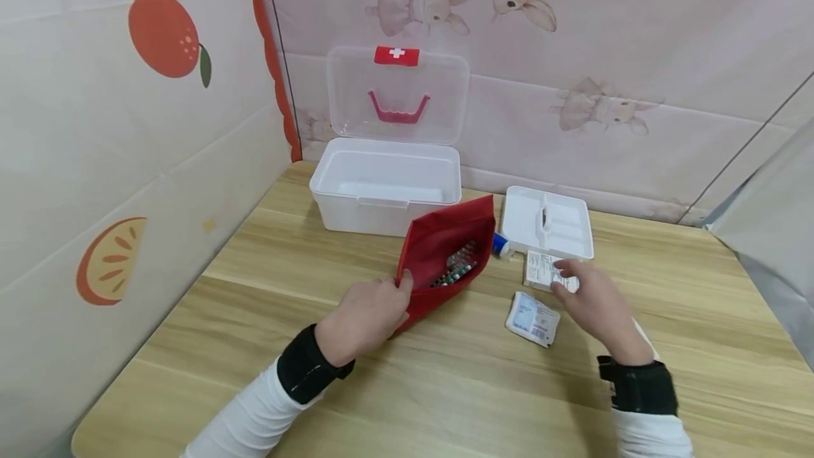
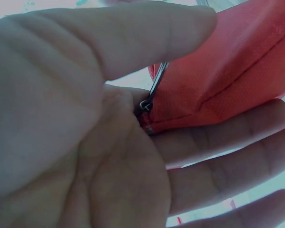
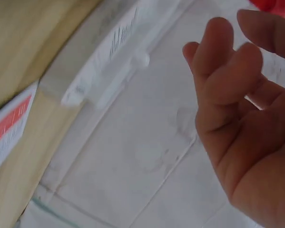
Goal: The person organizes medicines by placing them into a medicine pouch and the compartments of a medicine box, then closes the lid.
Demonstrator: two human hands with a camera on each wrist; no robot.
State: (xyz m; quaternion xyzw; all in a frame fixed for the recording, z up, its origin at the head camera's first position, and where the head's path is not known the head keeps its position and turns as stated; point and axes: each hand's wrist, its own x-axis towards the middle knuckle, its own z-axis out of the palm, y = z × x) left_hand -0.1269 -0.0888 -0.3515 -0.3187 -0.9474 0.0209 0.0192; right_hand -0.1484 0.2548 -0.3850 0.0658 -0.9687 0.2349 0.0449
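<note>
Pouch (image 1: pixel 448 260) rim pinched by the left hand (image 1: pixel 365 316), its long axis running away up-right from that grip. Right hand (image 1: pixel 594 306), fingers loosely spread, rests just right on a packet (image 1: pixel 540 271), nearer it than left.

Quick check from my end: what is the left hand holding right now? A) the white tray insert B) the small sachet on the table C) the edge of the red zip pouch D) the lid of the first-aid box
C: the left hand pinches the open edge of the red pouch, the zipper end lying against its palm in the left wrist view.
</note>
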